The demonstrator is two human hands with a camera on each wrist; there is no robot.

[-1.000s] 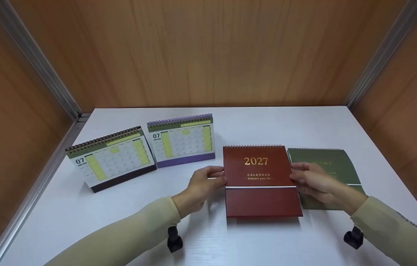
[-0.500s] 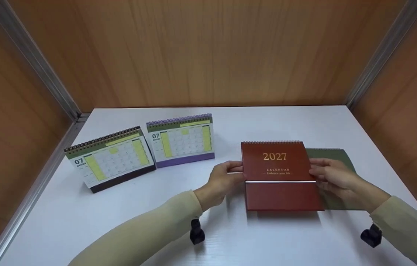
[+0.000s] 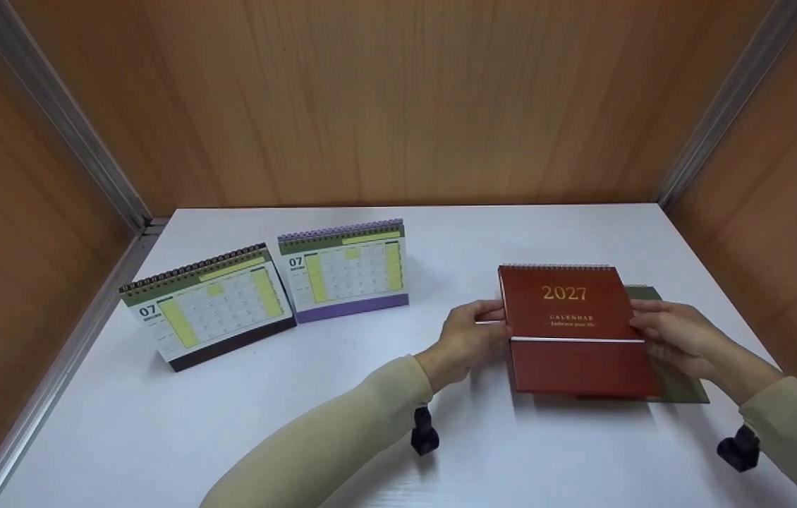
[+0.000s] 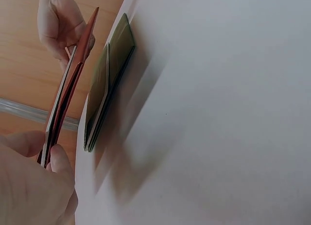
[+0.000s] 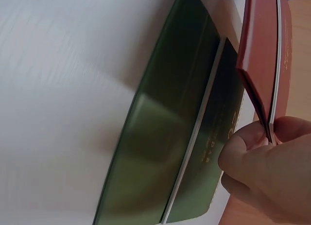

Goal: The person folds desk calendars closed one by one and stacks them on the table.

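Right of centre in the head view, the left hand and right hand pinch opposite edges of the red calendar above the green calendar. Level, even lifting appears advisable.

White tabletop; wood-grain panels on three sides; metal corner strips.

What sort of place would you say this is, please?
Probably a work booth: a white table with wood-grain panels on three sides and metal strips at the corners.
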